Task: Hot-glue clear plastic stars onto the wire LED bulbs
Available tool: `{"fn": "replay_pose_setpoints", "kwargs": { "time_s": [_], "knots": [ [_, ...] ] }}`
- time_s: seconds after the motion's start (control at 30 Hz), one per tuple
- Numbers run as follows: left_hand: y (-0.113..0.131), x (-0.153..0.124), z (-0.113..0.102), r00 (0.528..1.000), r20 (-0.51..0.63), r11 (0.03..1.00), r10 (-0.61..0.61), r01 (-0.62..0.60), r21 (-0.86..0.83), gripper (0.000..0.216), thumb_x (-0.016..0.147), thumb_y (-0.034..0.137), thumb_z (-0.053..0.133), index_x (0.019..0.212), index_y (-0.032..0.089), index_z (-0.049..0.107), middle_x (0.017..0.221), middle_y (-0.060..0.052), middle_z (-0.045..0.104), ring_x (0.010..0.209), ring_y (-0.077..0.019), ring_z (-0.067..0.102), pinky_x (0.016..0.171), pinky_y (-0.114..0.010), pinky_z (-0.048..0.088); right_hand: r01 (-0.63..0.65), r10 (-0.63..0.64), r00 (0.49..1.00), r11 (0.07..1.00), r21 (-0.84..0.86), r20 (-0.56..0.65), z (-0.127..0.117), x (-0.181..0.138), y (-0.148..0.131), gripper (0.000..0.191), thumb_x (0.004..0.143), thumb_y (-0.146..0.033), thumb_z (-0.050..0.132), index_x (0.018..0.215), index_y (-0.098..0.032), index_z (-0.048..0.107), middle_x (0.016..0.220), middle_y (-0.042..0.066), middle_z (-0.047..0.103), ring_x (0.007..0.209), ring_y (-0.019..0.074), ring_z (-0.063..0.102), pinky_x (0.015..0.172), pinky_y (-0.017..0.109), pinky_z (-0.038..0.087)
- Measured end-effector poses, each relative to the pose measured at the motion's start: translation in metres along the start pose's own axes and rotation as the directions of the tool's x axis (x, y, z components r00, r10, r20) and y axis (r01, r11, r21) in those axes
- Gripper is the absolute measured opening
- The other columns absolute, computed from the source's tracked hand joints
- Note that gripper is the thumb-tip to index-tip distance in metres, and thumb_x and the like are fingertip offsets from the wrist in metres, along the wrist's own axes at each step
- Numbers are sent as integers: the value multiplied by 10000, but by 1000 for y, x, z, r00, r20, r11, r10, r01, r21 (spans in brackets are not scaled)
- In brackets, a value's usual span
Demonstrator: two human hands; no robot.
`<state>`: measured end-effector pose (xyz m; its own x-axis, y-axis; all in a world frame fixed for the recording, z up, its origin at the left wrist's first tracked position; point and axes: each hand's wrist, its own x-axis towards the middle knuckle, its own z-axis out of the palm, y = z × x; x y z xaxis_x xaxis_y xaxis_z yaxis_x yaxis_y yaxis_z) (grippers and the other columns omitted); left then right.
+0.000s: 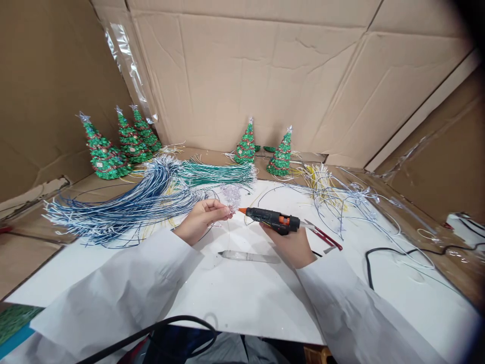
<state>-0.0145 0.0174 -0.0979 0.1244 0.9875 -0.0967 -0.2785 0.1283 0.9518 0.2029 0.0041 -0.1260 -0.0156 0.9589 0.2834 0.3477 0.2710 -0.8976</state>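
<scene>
My right hand (290, 242) is wrapped round a black hot glue gun (271, 217) with an orange tip pointing left. Between the fingertips of my left hand (204, 217) is a small clear plastic piece (232, 208), too small to make out fully. The glue gun's tip is right beside that piece; whether they touch I cannot tell. Just behind lies a heap of small clear pieces (232, 194). Below my hands, a clear pen-like tool (248, 257) with a dark point rests on the white board (242, 298).
Blue-and-white wires (125, 210) and green wires (217, 173) lie at left and centre, yellow-white ones (320, 182) at right. Several small Christmas trees (106, 156) stand along the back cardboard wall (246, 76). Red-handled snips (328, 237) and a black cord (369, 268) are at right.
</scene>
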Motion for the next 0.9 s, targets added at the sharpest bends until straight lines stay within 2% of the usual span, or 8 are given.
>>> {"fn": "replay_pose_setpoints", "kwargs": {
  "time_s": [0.1,0.27,0.43,0.57,0.63,0.73,0.8,0.9],
  "knots": [
    [-2,1,-2,1000,-16,1000,-1,1,10,237,543,250,813,608,126,622,651,-14,672,668,-120,626,688,-229,460,130,-127,991,980,-150,29,-3,-1,1,167,758,-326,583,659,-194,558,593,-15,557,572,145,517,549,250,400],
    [-5,1,-3,1000,-20,999,14,-14,29,221,570,255,797,585,127,618,651,-31,669,684,-132,624,691,-237,463,336,-315,942,867,-369,118,-8,-1,3,59,747,-157,512,712,-204,518,659,0,553,608,148,508,575,249,369],
    [6,2,-9,999,-25,996,38,-39,-75,188,598,237,781,625,148,618,686,6,661,720,-110,627,749,-214,465,399,-324,917,734,-549,233,-11,6,8,139,698,-80,473,762,-196,515,722,41,560,696,197,511,621,282,371],
    [17,8,-22,988,-106,982,117,-130,-135,220,594,196,783,767,179,648,760,21,671,752,-92,622,774,-189,459,334,-233,942,702,-629,241,-12,10,8,209,671,-59,495,835,-185,521,824,76,562,799,237,503,686,311,389],
    [18,13,-29,986,-123,992,109,-117,-53,294,580,211,792,841,176,661,800,-4,684,763,-108,623,771,-205,461,281,-178,959,697,-660,221,-12,11,9,247,671,-55,505,884,-177,527,880,89,543,846,249,495,714,322,394],
    [14,19,-38,974,-172,969,145,-104,223,279,555,241,802,788,150,677,766,-26,684,720,-128,611,718,-223,458,206,-99,975,745,-635,200,-12,13,14,281,666,-85,555,932,-173,527,909,83,533,873,244,500,731,319,401],
    [9,22,-42,961,-191,913,200,-112,392,222,550,243,793,717,151,680,715,-24,677,676,-137,597,667,-230,449,163,-56,980,784,-599,193,-12,15,16,288,650,-122,600,924,-175,529,900,69,545,874,236,510,737,314,401],
    [3,23,-45,960,-148,800,240,-109,590,144,546,222,765,657,160,697,663,-28,679,640,-161,586,616,-244,432,122,-18,982,816,-565,187,-13,17,17,323,625,-171,646,930,-178,539,894,55,563,860,228,522,731,313,401]
  ]
}}
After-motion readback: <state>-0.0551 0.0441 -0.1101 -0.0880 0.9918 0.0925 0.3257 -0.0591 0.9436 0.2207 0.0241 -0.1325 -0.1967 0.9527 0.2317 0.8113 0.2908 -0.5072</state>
